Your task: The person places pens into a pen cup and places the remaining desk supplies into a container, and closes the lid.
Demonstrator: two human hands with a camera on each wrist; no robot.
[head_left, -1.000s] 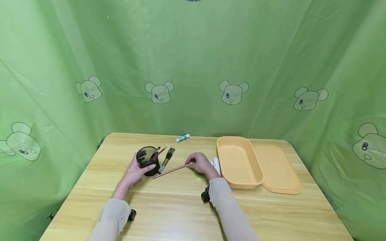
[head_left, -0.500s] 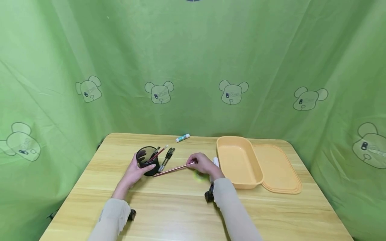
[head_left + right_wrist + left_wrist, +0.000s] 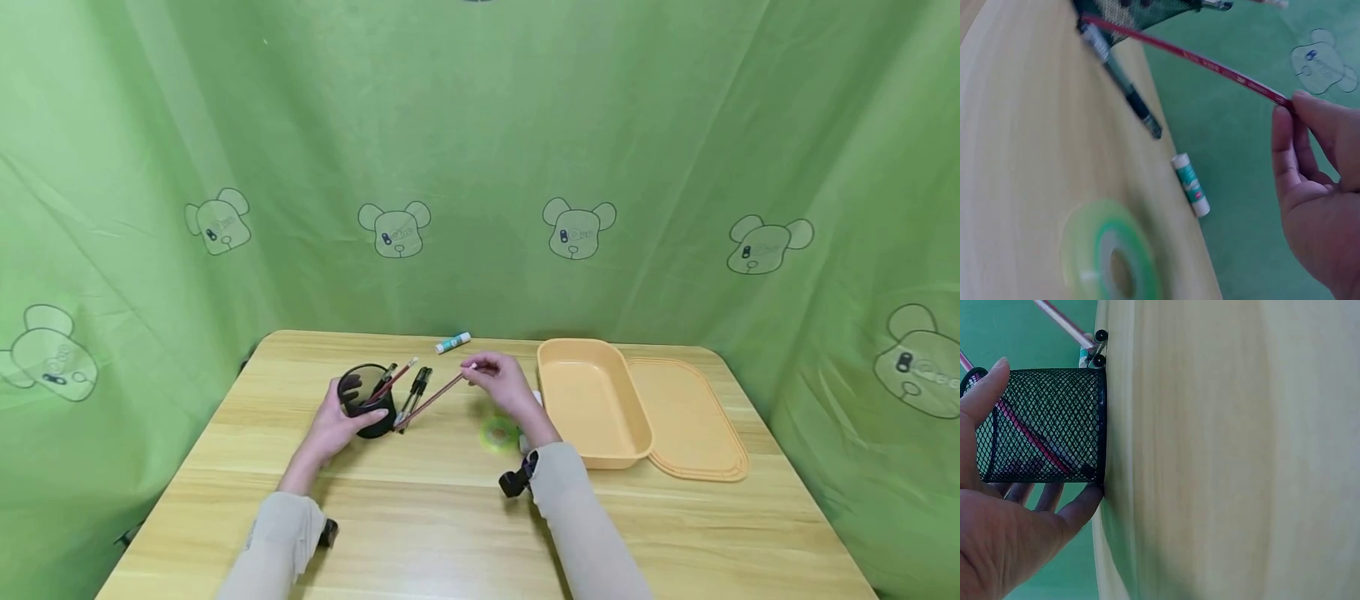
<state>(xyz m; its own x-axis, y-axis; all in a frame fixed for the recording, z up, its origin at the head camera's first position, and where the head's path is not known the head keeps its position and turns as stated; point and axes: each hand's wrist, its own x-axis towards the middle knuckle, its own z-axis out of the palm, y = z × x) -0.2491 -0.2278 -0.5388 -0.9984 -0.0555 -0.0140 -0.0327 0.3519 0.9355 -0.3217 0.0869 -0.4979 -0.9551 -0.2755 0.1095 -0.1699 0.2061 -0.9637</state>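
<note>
A black mesh pen holder [image 3: 372,422] stands on the table at the left, with a red pencil [image 3: 395,382] and a dark pen leaning inside. My left hand [image 3: 333,429] grips its side; in the left wrist view the thumb and fingers [image 3: 1079,509] wrap the mesh. My right hand [image 3: 506,385] pinches a second red pencil [image 3: 438,397] near its end between thumb and fingertips. That pencil slants down to the left, its lower tip close to the holder's base. Beside the holder lie two black-capped pens [image 3: 415,396], partly behind the pencil.
A roll of tape [image 3: 498,434] lies under the right forearm. At the table's back edge is a glue stick [image 3: 453,342]. On the right stand an orange box [image 3: 596,408] and its flat lid [image 3: 697,421]. A white object by the box is mostly hidden by the wrist.
My right hand has lifted its end of the pencil up and away from the table, so the pencil tilts more steeply. My left hand and the pen holder have stayed in place.
</note>
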